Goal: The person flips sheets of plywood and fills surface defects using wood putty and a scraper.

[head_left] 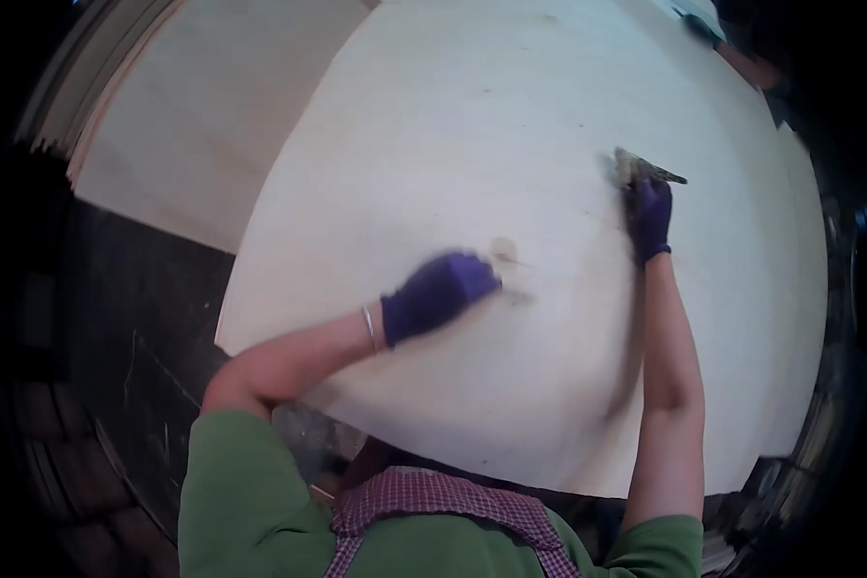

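A large pale wood sheet [433,183] spreads out in front of me, marked by small dark specks and a tan knot-like spot [504,250]. My left hand [440,294], in a purple glove, is just left of that spot, low over the sheet. Its fingers are curled and smeared by motion; what they hold, if anything, is hidden. Farther forward on the right, my right hand [651,214], also gloved in purple, is closed around a stained, flat scraper [636,170]. The scraper's pointed end sticks out to the right.
Another pale wood sheet [212,106] lies at the left on a stack with layered edges. At the top right, another person's gloved hand [700,31] reaches over my sheet. Dark floor [144,328] shows at the lower left, with brick-like blocks [67,472] beyond.
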`<state>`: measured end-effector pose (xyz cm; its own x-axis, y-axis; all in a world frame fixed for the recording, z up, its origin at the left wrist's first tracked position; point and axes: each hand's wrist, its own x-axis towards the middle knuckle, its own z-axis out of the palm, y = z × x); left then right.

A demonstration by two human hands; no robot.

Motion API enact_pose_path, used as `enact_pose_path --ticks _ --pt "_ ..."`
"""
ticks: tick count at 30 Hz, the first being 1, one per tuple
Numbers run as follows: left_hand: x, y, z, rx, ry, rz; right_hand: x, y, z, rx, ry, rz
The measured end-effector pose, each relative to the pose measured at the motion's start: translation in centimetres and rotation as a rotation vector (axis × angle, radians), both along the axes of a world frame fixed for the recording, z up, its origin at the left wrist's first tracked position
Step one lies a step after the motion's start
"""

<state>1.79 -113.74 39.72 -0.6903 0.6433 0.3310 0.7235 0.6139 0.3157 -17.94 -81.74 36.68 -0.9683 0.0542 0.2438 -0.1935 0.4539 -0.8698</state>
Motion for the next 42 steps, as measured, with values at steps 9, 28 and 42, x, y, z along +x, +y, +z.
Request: enact_pose_path --ticks 9,28,42 --pt "21.7 -10.6 0.3 0.529 -0.228 0.389 -1.3 -0.7 0.1 0.04 0.202 0.151" --pt "33.1 -53.8 -2.5 1.514 -0.184 1.147 21.2 -36.5 2.2 -0.6 0.091 -0.002" --pt "13.6 -64.3 1.3 1.366 -0.378 0.591 21.0 -39.7 3.0 -0.512 0.044 -0.28"
